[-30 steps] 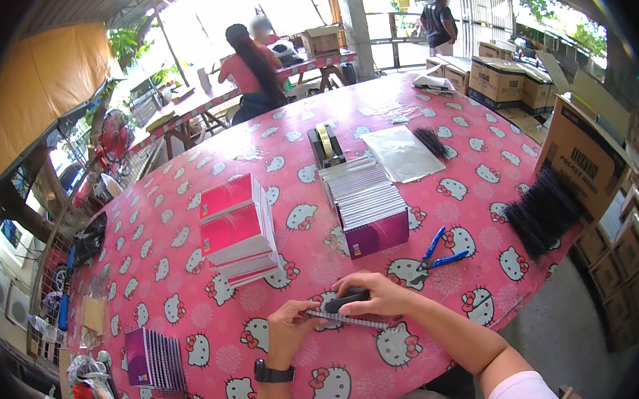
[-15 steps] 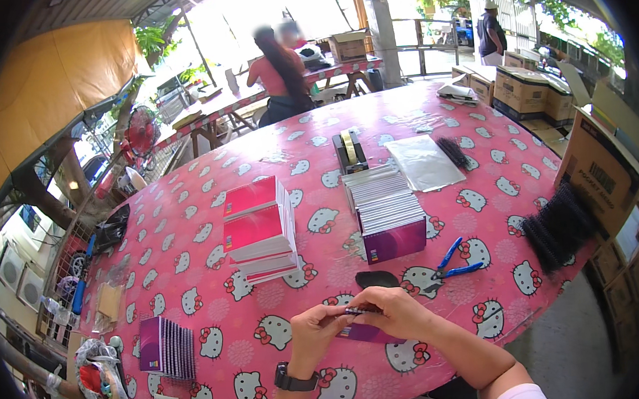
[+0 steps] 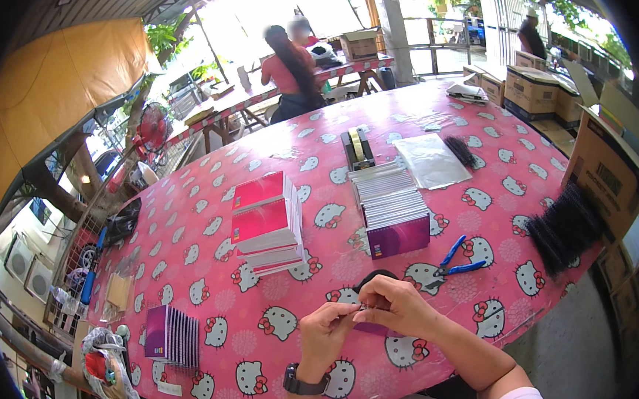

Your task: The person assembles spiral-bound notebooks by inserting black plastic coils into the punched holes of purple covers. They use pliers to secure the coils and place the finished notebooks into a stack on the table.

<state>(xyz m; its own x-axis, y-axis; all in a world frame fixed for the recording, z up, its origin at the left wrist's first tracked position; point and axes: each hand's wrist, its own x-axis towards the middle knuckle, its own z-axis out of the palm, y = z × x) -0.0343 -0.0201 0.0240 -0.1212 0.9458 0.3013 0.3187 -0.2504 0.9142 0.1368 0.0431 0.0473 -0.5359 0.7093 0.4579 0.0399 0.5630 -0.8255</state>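
The left hand is bare, and its wrist carries a black wristwatch with a dark, blocky case at the left and a broad, plain black strap. The right hand is bare too, as is its forearm. Above the right elbow, at the near edge, shows a pale, nearly white short sleeve with a faint pink cast; the rest of it is cut off.
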